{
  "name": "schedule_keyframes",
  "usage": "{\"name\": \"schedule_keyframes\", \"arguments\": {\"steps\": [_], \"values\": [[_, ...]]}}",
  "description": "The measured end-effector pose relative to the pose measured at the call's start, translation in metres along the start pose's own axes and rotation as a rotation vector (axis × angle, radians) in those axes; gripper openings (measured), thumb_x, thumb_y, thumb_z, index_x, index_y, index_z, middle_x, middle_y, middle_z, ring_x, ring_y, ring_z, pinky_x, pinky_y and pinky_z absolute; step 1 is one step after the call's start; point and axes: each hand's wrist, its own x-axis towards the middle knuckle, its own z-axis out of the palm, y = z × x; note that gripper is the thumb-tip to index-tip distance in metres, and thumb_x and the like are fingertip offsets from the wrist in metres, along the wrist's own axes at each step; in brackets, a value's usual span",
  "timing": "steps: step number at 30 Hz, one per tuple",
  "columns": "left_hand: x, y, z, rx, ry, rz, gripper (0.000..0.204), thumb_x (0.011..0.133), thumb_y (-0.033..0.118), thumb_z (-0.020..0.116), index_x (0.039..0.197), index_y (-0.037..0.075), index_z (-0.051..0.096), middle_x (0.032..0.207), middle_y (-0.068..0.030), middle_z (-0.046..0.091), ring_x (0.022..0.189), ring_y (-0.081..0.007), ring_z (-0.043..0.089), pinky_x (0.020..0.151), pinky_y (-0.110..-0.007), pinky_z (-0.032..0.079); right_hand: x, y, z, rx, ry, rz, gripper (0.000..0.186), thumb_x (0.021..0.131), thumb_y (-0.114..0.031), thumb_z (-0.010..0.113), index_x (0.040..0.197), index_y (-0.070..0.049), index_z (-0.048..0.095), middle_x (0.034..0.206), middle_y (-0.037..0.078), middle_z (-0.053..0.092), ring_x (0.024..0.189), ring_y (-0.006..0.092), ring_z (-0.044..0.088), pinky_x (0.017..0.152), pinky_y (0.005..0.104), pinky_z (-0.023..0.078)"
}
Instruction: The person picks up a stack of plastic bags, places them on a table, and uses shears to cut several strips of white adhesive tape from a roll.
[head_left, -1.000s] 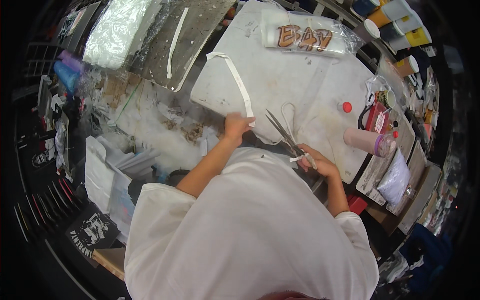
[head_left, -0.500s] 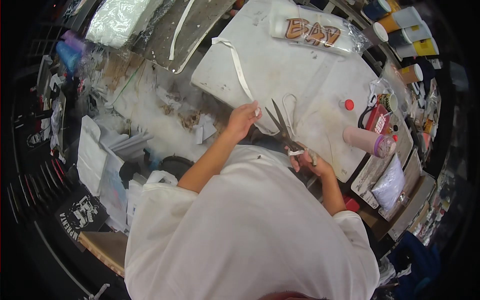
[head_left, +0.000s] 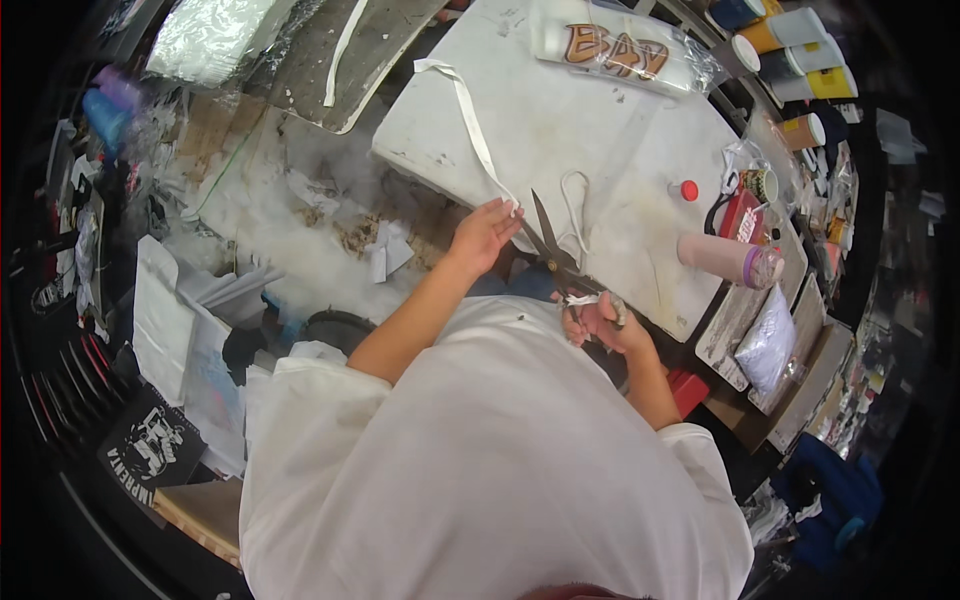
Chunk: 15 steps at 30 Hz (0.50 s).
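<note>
My left hand (head_left: 482,235) is closed on the near end of a white strap (head_left: 470,128), which runs up across the pale padded board (head_left: 640,160). My right hand (head_left: 605,325) grips large scissors (head_left: 557,262) with their blades apart; one blade reaches to the fingers of my left hand by the strap's end. A white scrap is wrapped round the scissors' handle. A loose white cord loop (head_left: 575,205) lies on the board beside the blades.
A printed piece in clear plastic (head_left: 620,50) lies at the back. A pink bottle (head_left: 715,258), red cap (head_left: 689,190) and several tubs (head_left: 800,60) stand right. Another board (head_left: 370,70) with a strap is upper left; loose paper (head_left: 170,330) and fluffy debris (head_left: 290,230) fill the left.
My left hand has come upward and turned, its fingers now up by the open blades with the strap's end. The scissors' blades are spread wider than a second ago.
</note>
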Motion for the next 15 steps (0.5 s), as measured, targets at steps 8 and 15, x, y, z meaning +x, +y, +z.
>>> {"name": "schedule_keyframes", "arguments": {"steps": [8,15], "values": [[0.003,-0.004,-0.002,0.03,-0.028,0.07,0.023,0.091,0.011,0.062,0.11,0.001,0.054,0.105,-0.0081,0.064,0.102,-0.0193,0.062,0.097,-0.034,0.046,-0.001,-0.021,-0.02,-0.05,-0.091,0.021,0.07,0.093,-0.061,0.04,0.131,-0.003,0.049,0.074,0.004,0.048,0.063,0.0156,0.047,0.061,0.0296,0.041],[0.0,-0.012,0.008,0.047,0.022,0.14,0.02,0.092,0.012,0.061,0.108,0.002,0.057,0.107,-0.0084,0.065,0.104,-0.018,0.062,0.096,-0.033,0.047,0.001,-0.026,-0.033,-0.061,-0.075,0.093,0.081,0.086,-0.069,0.043,0.132,-0.002,0.047,0.071,0.003,0.047,0.061,0.0142,0.045,0.059,0.0288,0.04]]}}
